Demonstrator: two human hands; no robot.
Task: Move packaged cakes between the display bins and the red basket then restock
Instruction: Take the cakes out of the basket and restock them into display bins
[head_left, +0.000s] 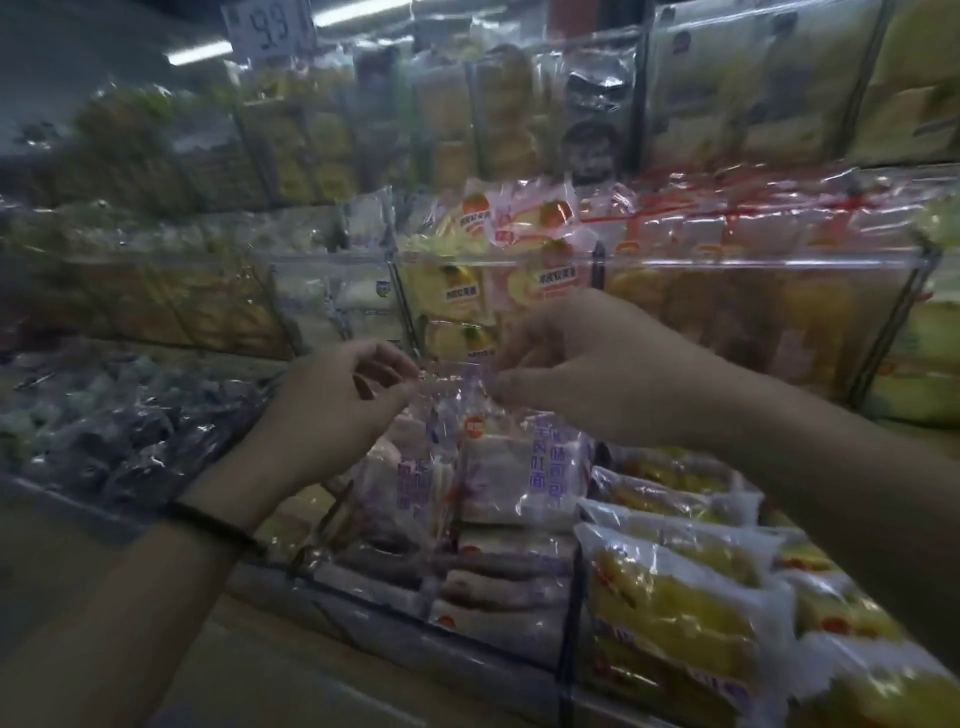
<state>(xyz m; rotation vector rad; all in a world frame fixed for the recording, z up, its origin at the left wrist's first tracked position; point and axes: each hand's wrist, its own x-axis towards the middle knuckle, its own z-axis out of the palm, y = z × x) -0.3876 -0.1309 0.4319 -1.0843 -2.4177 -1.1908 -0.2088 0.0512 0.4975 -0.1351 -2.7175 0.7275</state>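
From the head camera, both hands meet in the middle of the picture, in front of tiered clear display bins (363, 597). The left hand (332, 410), a black band (218, 525) round its wrist, has its fingers curled and pinches the top seam of the purple-lettered cake packets (519, 467). The right hand (576, 374) pinches the same crinkled seam from the other side, fingertips close to those of the left. The packets hang from this grip over the front bin, their lower ends down among more white packets stacked behind the bin's front wall (motion blur hides whether two or more are held). Just right of that compartment, yellow packets (675, 608) are heaped up to the bin's front right edge. To the left lies a compartment of dark wrapped packets (119, 431). In the tier behind the hands, orange-printed packets (519, 218) stand up against the clear wall. A price sign (270, 26) hangs at the top left.
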